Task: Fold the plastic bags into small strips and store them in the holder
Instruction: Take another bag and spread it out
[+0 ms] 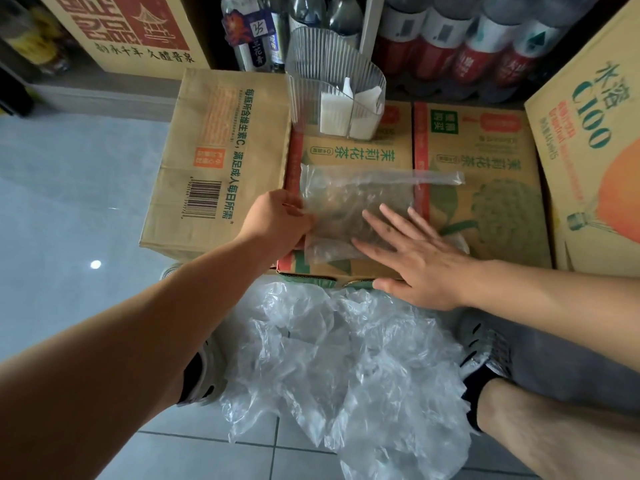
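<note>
A clear plastic bag (349, 199) lies flattened on the tea box (485, 202), its edges hard to trace. The left hand (277, 225) pinches its left edge, fingertips hidden. The right hand (412, 258) presses it flat, fingers spread. The holder (332, 64) stands at the box's far end.

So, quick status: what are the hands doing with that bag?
Left hand pinches left edge of bag. Right hand flat, pressing it onto box. Holder behind, folded bags inside. Nothing blocking.

Storeroom: stacked drink cartons (481, 174), bottles (485, 39)
</note>
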`<action>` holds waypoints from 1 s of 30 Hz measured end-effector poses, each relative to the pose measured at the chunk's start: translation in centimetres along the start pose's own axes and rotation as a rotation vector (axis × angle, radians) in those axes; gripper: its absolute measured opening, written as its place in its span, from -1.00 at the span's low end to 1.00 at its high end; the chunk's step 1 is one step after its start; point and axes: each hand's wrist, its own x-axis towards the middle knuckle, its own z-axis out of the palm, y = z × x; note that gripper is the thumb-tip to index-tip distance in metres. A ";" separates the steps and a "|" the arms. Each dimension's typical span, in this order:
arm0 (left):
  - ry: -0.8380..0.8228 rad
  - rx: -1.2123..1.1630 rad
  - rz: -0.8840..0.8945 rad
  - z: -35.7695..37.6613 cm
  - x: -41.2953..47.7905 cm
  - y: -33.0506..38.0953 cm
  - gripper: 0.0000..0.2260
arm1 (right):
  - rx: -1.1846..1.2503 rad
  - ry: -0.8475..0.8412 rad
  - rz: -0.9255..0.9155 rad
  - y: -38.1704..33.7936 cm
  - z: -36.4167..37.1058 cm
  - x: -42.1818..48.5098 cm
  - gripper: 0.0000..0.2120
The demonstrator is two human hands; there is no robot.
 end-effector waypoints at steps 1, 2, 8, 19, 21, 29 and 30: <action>0.003 -0.037 -0.028 0.0 0.2 0.2 -0.84 | -0.015 -0.016 -0.019 0.0 0.2 -0.1 -0.30; 0.008 -0.080 -0.051 0.1 0.4 0.5 -0.84 | -0.031 -0.030 -0.033 -0.1 0.4 -0.3 -0.29; 0.071 0.095 0.078 0.7 1.0 0.4 -0.82 | 0.080 0.115 -0.002 -0.3 0.0 -0.4 -0.34; -0.157 0.188 0.194 -0.2 0.0 -0.4 -0.33 | 0.318 0.195 0.246 4.8 -2.2 2.2 -0.28; -0.111 0.179 0.206 -0.2 -0.1 -0.3 -0.43 | 0.295 0.368 0.182 4.8 -2.3 1.6 -0.38; -0.173 0.072 -0.066 -0.1 -0.9 0.3 -0.74 | 0.289 0.263 0.133 3.4 -0.2 -1.4 -0.61; -0.194 0.052 -0.089 0.0 -1.1 0.3 -0.79 | 0.286 0.291 0.144 3.3 0.1 -1.6 -0.68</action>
